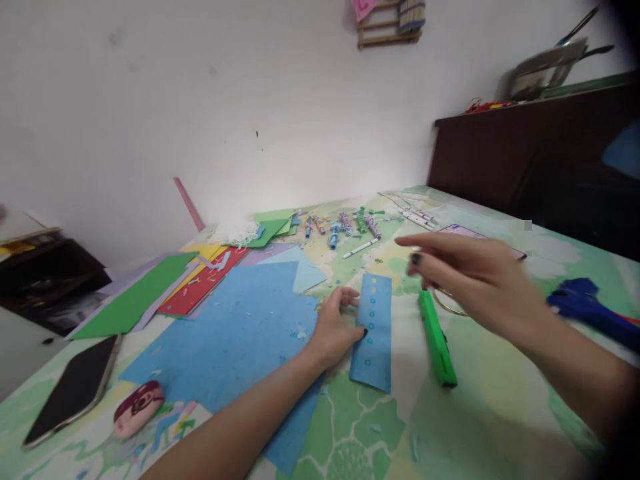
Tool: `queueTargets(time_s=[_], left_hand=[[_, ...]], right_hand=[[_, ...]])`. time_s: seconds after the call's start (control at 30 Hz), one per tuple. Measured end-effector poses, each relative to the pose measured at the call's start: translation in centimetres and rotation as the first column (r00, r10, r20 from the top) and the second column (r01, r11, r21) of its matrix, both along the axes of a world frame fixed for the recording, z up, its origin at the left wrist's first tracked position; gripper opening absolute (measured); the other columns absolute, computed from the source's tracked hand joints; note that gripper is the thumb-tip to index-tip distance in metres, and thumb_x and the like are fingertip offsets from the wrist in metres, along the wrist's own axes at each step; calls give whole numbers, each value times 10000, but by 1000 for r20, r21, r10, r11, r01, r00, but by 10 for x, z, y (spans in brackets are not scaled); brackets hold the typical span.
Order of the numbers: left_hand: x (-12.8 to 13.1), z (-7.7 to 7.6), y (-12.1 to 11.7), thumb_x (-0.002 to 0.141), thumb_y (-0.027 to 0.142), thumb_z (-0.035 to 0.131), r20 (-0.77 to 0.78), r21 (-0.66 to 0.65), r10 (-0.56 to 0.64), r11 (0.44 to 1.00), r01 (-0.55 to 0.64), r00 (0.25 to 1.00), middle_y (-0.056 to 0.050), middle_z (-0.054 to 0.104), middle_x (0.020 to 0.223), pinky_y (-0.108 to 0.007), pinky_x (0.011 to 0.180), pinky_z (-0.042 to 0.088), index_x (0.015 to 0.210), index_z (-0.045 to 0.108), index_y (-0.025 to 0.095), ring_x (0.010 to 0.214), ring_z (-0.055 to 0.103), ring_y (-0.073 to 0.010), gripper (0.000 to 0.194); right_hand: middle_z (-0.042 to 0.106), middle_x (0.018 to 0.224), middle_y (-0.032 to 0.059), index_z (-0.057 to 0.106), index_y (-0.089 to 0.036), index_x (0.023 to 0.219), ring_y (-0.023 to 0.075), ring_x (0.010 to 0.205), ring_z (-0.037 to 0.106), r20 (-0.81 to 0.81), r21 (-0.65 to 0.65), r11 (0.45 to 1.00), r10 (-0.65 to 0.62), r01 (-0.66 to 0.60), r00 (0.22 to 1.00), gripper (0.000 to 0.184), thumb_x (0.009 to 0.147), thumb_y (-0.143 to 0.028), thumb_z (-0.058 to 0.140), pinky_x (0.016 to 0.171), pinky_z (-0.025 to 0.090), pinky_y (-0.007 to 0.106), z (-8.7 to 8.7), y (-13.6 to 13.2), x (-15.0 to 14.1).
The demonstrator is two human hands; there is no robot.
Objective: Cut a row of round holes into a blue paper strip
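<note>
My left hand (336,325) rests on the table with its thumb pressing the left edge of a blue paper strip (379,333). Small yellow and blue ring marks run down the strip in a line. Beneath that forearm lies a large blue paper sheet (225,320). My right hand (465,277) hovers to the right of the strip, index finger stretched out and thumb a little apart from it, with nothing visible between them. Just below it, a green box cutter (437,340) lies on the table, close to a thin gold-coloured ring (453,307).
Left are a black phone (73,390), a pink rounded gadget (139,408), paper scraps and red paper (200,287). Farther back lie rolled paper pieces (345,223) and a white marker (361,249). Right are a blue glue gun (590,310) and a second phone (463,231).
</note>
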State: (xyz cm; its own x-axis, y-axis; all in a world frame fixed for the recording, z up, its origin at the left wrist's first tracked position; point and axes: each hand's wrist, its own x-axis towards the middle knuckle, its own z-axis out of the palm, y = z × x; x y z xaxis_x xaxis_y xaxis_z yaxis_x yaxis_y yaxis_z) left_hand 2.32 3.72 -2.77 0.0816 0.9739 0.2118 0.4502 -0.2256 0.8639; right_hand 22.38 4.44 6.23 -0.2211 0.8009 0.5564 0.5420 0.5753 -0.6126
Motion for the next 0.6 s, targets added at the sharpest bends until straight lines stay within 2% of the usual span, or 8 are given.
queueTargets(time_s=[0.07,0.13,0.23,0.33,0.43,0.5,0.6], left_hand=[[-1,-2,1,564,-16,586,74,5,-28,1000,27,997,3,566,855,-289,810,414,1039,458,189,852,547,-158,534],[-3,-2,1,585,-13,565,129,7,-65,998,65,990,21,552,774,-267,760,420,1030,467,178,772,546,-140,494],[-5,2,-1,602,26,596,184,3,-116,993,118,976,17,547,719,-254,712,411,926,547,155,710,522,-132,352],[-4,7,-6,679,171,639,255,-20,-160,985,171,954,-12,573,735,-254,677,416,828,591,137,698,517,-134,161],[0,10,-13,750,312,614,335,-54,-160,981,188,929,-32,596,764,-251,644,428,833,594,130,693,529,-137,202],[2,11,-16,748,344,624,364,-78,-140,981,180,921,-32,601,753,-241,624,428,825,601,125,673,530,-131,233],[2,10,-18,722,354,653,383,-114,-113,979,168,917,-29,604,721,-229,596,423,796,613,118,631,525,-118,251]], right_hand=[[666,948,75,569,-171,1171,192,743,623,107,-183,983,44,-23,993,373,822,-298,532,663,497,330,-7,19,-6],[608,1129,112,518,-165,1219,229,890,610,159,-322,943,139,-82,978,467,769,-278,571,754,486,352,-21,34,-11],[617,1053,82,560,-180,1058,234,930,584,124,-427,871,322,-243,938,341,718,-208,576,780,460,343,-41,36,-15],[584,825,18,497,-192,958,196,794,577,-48,-479,819,335,-316,941,256,710,-195,562,679,450,307,-53,28,-17],[511,705,-31,438,-207,914,160,689,540,-194,-509,770,332,-384,923,249,709,-215,579,599,415,267,-58,24,-18],[491,693,-39,435,-209,889,144,662,513,-209,-507,757,357,-413,911,239,708,-220,592,573,387,249,-60,24,-20],[477,709,-40,432,-214,911,129,654,474,-173,-482,768,389,-422,905,224,736,-211,572,565,361,239,-59,20,-23]])
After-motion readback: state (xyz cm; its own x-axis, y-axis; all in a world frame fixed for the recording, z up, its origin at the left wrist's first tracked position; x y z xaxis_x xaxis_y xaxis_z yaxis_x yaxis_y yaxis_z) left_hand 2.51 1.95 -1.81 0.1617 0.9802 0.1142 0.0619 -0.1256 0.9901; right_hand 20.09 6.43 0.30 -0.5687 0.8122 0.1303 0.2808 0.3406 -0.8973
